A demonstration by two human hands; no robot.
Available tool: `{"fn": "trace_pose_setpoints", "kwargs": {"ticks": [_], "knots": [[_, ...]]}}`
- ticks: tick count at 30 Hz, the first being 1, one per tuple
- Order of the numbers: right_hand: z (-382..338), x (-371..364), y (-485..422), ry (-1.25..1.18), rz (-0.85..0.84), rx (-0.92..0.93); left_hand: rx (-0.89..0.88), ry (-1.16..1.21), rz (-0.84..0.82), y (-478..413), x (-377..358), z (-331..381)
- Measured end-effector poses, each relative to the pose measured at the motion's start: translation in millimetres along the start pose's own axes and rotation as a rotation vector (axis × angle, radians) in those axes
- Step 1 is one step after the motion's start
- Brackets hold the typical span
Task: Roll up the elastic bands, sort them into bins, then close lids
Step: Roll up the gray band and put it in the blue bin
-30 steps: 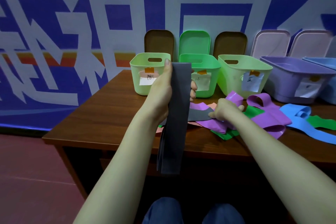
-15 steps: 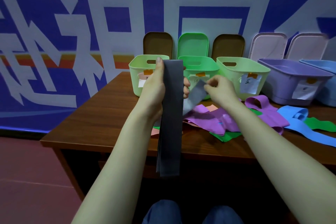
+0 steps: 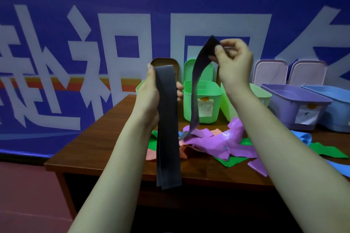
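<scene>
Head view: the table lies below both hands, with open bins ranged behind them and a heap of coloured elastic bands under the right hand. From the left hand, whose fingers and thumb clasp its top, a folded stack of dark grey bands hangs past the table edge. The right hand, raised above and beside the left, pinches the tip of a single dark grey band; its tail reaches the heap below. That tail seems tucked under a purple band, so lifting further may drag neighbours off the table, or stretch it until it snaps from the pinch.
</scene>
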State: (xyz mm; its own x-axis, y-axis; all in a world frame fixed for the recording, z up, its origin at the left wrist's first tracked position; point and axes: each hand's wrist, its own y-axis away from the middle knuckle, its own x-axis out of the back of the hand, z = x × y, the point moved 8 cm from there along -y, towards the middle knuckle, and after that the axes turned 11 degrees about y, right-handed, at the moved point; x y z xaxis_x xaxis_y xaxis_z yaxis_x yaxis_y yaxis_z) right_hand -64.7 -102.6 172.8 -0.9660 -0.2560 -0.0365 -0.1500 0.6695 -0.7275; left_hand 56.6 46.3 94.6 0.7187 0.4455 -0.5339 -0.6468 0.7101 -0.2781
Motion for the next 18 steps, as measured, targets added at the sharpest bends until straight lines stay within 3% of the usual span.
{"fn": "trace_pose_setpoints", "kwargs": {"ticks": [3, 6, 13, 18], "knots": [[-29, 15, -7, -0.04, 0.092, 0.095, -0.061, -0.031, 0.05, -1, -3, 10], [-49, 18, -6, -0.039, 0.053, 0.14, -0.15, -0.045, 0.082, -2, -6, 19], [-74, 5, 13, 0.147, -0.348, 0.226, -0.237, -0.09, 0.077, 0, -25, 31], [-86, 9, 25, 0.178, -0.491, 0.257, -0.256, -0.152, 0.056, 9, -43, 32]]}}
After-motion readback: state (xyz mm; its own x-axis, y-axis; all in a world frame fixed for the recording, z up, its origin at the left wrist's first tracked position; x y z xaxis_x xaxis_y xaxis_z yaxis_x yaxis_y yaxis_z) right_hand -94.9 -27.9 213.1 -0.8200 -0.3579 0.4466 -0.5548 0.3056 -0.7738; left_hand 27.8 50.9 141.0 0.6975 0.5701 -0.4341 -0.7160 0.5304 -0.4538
